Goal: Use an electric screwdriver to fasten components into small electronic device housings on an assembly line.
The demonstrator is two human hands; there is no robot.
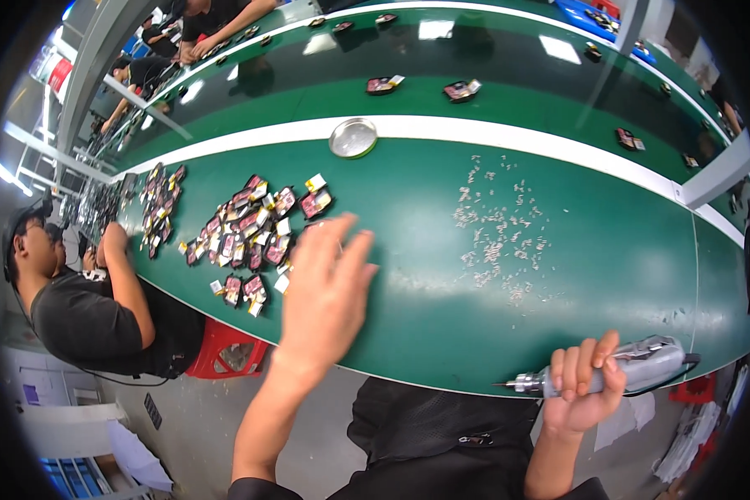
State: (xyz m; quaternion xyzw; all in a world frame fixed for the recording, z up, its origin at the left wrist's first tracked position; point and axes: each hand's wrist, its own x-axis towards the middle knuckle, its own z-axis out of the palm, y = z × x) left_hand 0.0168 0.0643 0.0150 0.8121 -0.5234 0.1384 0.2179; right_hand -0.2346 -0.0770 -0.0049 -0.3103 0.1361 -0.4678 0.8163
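My right hand (585, 379) is wrapped round a grey electric screwdriver (642, 360) at the table's near edge. Its bit points left, and a dark cable leaves its right end. My left hand (329, 279) hangs over the table with the fingers apart, just right of a pile of small black parts (246, 225). These parts have reddish faces and white and yellow tabs. One of them (315, 202) lies beyond my left fingertips. My hand hides part of the pile's right side, so contact with a part there cannot be made out.
Many tiny silvery pieces (493, 250) are scattered on the green table (408, 225). A round metal dish (353, 137) stands by the white rail (475, 132). Past it, a green conveyor (517, 104) carries similar parts. A co-worker (92, 308) sits at the left on a red stool (225, 348).
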